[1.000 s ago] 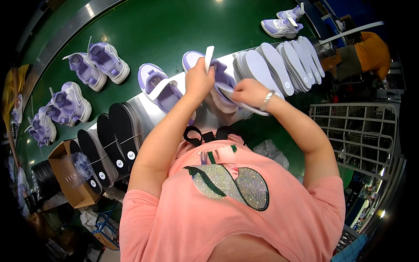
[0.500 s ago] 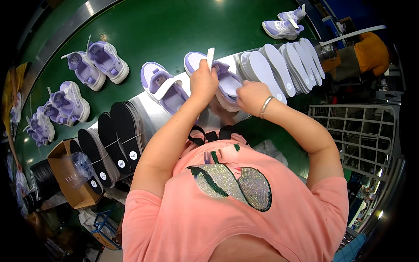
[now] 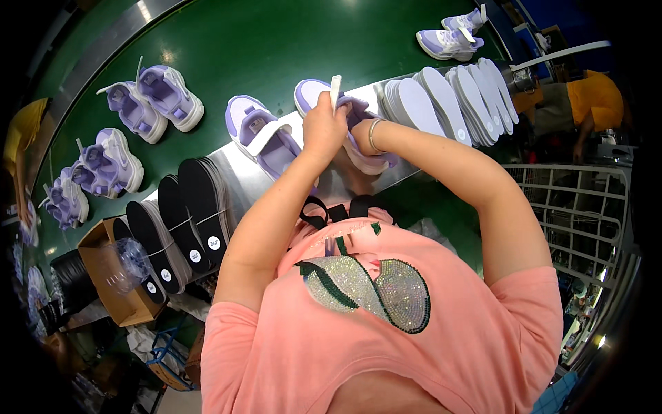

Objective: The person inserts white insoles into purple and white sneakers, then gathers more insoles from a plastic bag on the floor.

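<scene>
A white and purple sneaker (image 3: 371,162) rests on the metal ledge in front of me, its toe pointing away. My left hand (image 3: 324,127) is closed around its upper at the opening, with the white strap (image 3: 336,86) standing up beside the fingers. My right hand (image 3: 363,135), wearing a bangle at the wrist, reaches down into the shoe, so its fingers are hidden. Just to the left stands a matching sneaker (image 3: 247,109) with its strap lying across the opening.
Stacks of pale insoles (image 3: 414,103) line the ledge on the right. Bundled black insoles (image 3: 200,200) and a cardboard box (image 3: 103,276) lie at left. More sneakers (image 3: 169,96) stand on the green surface (image 3: 276,41). A wire rack (image 3: 558,214) is at right; other people work at both sides.
My right hand has moved from the sneaker's heel, where a pale insole showed, forward and down into the shoe. My left hand keeps its hold.
</scene>
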`<act>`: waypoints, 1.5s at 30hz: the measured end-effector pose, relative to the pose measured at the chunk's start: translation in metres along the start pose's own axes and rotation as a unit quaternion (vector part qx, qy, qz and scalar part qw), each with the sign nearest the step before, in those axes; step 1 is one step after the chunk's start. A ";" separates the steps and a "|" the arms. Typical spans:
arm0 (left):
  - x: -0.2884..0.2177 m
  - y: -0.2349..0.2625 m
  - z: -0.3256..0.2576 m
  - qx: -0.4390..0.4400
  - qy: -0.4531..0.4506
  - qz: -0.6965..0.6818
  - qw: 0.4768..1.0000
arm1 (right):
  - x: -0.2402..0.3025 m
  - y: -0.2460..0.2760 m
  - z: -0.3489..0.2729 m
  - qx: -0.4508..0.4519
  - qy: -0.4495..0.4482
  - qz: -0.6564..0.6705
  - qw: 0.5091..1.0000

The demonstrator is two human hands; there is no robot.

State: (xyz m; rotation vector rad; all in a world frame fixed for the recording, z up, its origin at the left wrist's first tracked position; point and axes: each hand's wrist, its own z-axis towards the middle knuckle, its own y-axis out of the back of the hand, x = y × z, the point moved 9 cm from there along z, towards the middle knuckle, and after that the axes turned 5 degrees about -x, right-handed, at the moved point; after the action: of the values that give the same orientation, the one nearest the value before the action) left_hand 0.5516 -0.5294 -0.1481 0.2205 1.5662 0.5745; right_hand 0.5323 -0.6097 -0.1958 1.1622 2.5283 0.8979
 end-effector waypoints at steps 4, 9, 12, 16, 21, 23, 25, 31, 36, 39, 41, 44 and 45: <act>0.003 -0.005 0.001 0.023 0.020 -0.009 1.000 | 0.000 -0.003 0.006 -0.001 0.015 -0.015 1.000; 0.003 -0.007 0.002 0.009 -0.023 -0.009 1.000 | -0.013 -0.006 0.014 -0.084 -0.055 0.019 0.995; -0.002 -0.007 0.004 0.018 -0.012 -0.001 1.000 | -0.022 -0.004 0.009 -0.098 -0.087 0.022 0.991; 0.000 -0.010 0.006 0.019 0.005 0.011 1.000 | -0.010 0.005 -0.011 -0.035 -0.020 -0.033 0.999; -0.002 -0.011 0.003 0.013 -0.012 0.031 0.999 | -0.011 -0.005 -0.037 0.010 0.015 0.034 0.999; 0.000 -0.013 0.004 0.013 -0.002 0.038 0.999 | -0.011 -0.008 -0.054 0.034 0.000 0.011 0.999; -0.004 -0.015 0.005 0.020 0.000 0.050 0.999 | -0.021 -0.036 -0.035 0.032 0.008 0.013 0.999; 0.002 -0.008 -0.005 0.024 0.015 0.017 0.999 | -0.018 -0.024 -0.047 -0.033 0.034 0.088 0.995; 0.005 0.007 -0.024 0.028 0.052 -0.010 0.998 | -0.045 0.066 -0.115 -0.316 0.057 0.342 0.883; 0.008 0.004 -0.023 0.034 0.060 -0.023 0.997 | -0.034 0.047 -0.113 -0.290 0.089 0.296 0.906; 0.003 0.001 -0.020 0.022 0.023 -0.016 0.999 | -0.016 0.016 -0.102 -0.208 0.067 0.211 0.953; -0.007 -0.005 -0.013 0.024 0.004 -0.010 1.000 | -0.012 -0.019 -0.071 -0.098 -0.001 0.044 0.994; -0.010 -0.008 -0.011 0.029 0.004 -0.008 1.000 | -0.017 -0.032 -0.053 -0.077 -0.007 0.030 0.997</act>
State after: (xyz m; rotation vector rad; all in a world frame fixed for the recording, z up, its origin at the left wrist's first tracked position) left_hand 0.5431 -0.5435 -0.1439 0.2499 1.5922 0.5189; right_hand 0.5017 -0.6619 -0.1737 1.1980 2.3760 1.0755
